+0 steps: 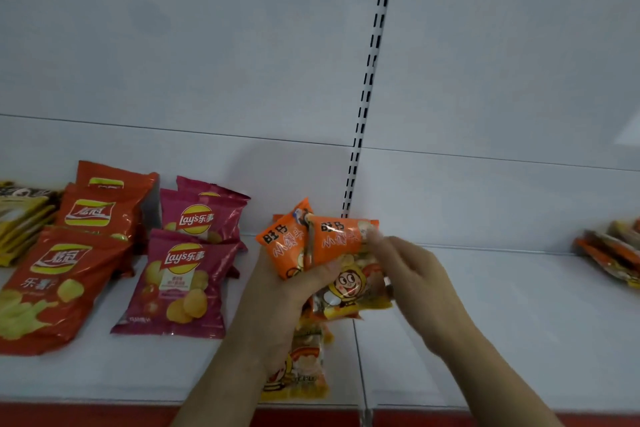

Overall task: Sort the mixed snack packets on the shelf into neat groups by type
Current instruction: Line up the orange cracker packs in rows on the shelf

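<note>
My left hand (277,302) grips two orange snack packets (341,243) with a cartoon face, held above the white shelf (502,322). My right hand (412,274) reaches in from the right, and its fingertips touch the upper right corner of the front orange packet. Another packet of the same kind (304,371) lies on the shelf under my left wrist. To the left lie two magenta Lay's bags (180,284) and three red chip bags (48,288) in rows.
Yellow packets (20,218) are stacked at the far left edge. A mixed pile of orange and yellow packets (613,253) sits at the far right. A slotted upright (367,87) splits the white back panel. The shelf has a red front edge (104,414).
</note>
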Action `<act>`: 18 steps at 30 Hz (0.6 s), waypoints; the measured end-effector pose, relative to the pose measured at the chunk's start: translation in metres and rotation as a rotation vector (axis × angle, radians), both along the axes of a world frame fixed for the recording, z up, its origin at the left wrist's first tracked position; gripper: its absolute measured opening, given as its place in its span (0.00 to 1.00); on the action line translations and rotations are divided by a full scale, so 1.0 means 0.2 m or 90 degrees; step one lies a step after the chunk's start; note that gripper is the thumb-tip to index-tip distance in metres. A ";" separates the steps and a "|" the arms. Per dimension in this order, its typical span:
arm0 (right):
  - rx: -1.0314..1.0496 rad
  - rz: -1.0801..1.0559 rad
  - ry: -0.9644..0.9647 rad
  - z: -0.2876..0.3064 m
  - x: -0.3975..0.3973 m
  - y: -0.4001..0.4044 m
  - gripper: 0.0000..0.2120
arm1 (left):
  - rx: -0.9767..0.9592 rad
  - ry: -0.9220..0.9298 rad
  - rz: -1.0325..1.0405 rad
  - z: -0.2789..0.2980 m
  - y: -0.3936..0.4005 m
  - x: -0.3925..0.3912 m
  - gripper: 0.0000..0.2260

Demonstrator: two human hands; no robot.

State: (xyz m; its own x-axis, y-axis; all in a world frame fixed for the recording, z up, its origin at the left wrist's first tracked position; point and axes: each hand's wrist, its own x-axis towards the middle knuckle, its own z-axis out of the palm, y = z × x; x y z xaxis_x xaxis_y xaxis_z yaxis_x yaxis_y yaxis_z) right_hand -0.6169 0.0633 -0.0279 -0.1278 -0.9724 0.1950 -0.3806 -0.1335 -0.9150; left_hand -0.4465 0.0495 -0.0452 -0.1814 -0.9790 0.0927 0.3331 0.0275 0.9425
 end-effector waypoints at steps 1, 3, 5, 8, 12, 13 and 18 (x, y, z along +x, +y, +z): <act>-0.004 0.028 -0.006 0.00 0.02 0.04 0.17 | -0.005 0.005 0.005 0.00 0.00 -0.02 0.20; -0.016 0.007 -0.040 0.00 0.02 0.07 0.09 | 0.002 0.037 0.008 0.00 0.01 -0.05 0.17; -0.009 -0.034 -0.087 -0.01 -0.01 0.06 0.07 | 0.020 0.055 0.006 0.00 0.01 -0.07 0.12; -0.018 -0.140 -0.121 -0.04 -0.10 -0.01 0.07 | 0.067 0.063 0.031 0.00 0.00 -0.04 0.09; 0.069 -0.218 -0.050 -0.10 -0.21 -0.18 0.09 | 0.084 0.076 0.058 0.00 0.00 0.05 0.13; 0.089 -0.204 0.014 -0.13 -0.21 -0.23 0.09 | 0.085 0.084 0.069 0.00 -0.01 0.07 0.16; 0.134 -0.179 0.207 -0.25 -0.15 -0.41 0.11 | 0.093 0.104 0.098 -0.01 -0.01 0.11 0.19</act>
State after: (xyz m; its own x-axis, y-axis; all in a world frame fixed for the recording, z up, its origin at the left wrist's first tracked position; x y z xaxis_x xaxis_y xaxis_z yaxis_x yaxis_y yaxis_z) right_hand -0.6461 -0.0184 -0.0785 -0.3568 -0.9314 0.0716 -0.6469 0.1911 -0.7382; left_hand -0.4238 0.0471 -0.0467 -0.0237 -0.9991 -0.0360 0.4837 -0.0430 0.8742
